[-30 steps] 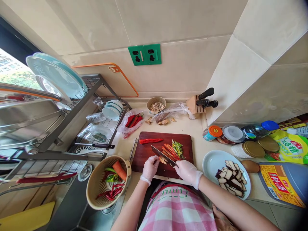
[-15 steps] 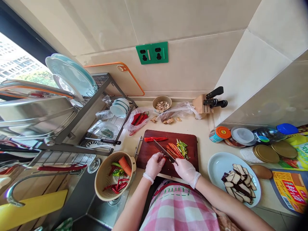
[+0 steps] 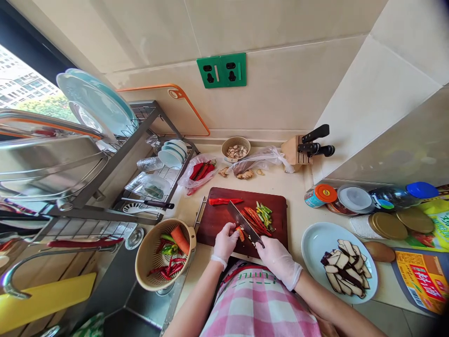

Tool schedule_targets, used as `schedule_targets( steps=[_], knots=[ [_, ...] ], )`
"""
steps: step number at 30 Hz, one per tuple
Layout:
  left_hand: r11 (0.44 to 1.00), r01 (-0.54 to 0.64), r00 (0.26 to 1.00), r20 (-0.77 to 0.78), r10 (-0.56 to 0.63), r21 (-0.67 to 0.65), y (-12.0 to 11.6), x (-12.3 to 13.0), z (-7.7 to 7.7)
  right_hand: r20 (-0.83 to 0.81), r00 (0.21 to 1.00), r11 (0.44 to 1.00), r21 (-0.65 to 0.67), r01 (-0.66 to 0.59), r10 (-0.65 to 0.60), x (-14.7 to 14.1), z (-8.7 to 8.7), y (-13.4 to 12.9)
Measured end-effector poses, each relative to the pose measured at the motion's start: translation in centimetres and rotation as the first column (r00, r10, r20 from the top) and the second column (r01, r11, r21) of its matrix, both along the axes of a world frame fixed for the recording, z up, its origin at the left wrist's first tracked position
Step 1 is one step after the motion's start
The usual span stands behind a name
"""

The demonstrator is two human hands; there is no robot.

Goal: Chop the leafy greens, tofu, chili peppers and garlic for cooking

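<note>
My right hand (image 3: 275,256), in a clear glove, is closed round the handle of a kitchen knife (image 3: 244,223). The blade lies slanting over the dark red cutting board (image 3: 210,224), its tip pointing away to the left. Also gloved, my left hand (image 3: 225,243) pinches a piece of red chili pepper (image 3: 240,234) just left of the blade. Beyond the knife lie red chili strips (image 3: 255,220) and green pepper strips (image 3: 264,214). One whole red chili (image 3: 225,201) rests near the board's far left corner. Pale seeds are scattered by the blade.
Left of the board, a colander (image 3: 139,262) with carrot and peppers stands at the sink's edge. On the right is a plate (image 3: 310,238) of sliced eggplant. Behind are bagged red chilies (image 3: 202,171), a small basket (image 3: 226,152), ginger (image 3: 245,174) and a knife block (image 3: 292,150).
The knife blade has turned flatter, showing more of its side. The red chili piece by my left hand now shows its opened inside. My right hand has shifted slightly right and nearer me.
</note>
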State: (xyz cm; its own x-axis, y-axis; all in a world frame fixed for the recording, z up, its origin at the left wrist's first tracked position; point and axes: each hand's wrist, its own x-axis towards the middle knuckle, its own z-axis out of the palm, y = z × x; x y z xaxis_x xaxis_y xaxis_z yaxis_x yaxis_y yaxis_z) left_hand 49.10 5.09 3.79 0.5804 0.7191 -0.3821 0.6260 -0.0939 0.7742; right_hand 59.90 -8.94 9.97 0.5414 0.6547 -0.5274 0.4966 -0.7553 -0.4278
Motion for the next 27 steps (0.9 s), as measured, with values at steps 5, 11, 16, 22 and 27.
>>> schedule_targets(
  steps=[5,11,16,22,27],
  knots=[
    [0.999,0.035,0.999,0.021,-0.036,0.025,0.0,0.7,0.1,-0.006,1.000,1.000,0.019,0.002,-0.002,-0.1,0.0,-0.5],
    [0.980,-0.115,0.993,0.006,0.118,-0.164,-0.5,1.3,0.6,-0.004,1.000,0.999,-0.034,-0.003,0.003,-0.2,0.0,-1.0],
    [0.985,-0.115,0.993,-0.007,0.115,-0.130,-0.7,1.6,0.9,0.078,0.996,0.997,-0.054,-0.046,0.050,-0.6,0.1,-1.0],
    [0.986,-0.111,0.994,0.006,0.112,-0.124,-0.8,1.6,0.5,0.126,0.987,0.994,-0.065,-0.091,0.099,-0.9,0.2,-0.3],
    [0.980,-0.106,0.993,0.027,0.112,-0.168,-0.6,1.3,-0.1,0.120,0.985,0.990,-0.081,-0.114,0.123,0.0,0.2,0.0]
  ],
)
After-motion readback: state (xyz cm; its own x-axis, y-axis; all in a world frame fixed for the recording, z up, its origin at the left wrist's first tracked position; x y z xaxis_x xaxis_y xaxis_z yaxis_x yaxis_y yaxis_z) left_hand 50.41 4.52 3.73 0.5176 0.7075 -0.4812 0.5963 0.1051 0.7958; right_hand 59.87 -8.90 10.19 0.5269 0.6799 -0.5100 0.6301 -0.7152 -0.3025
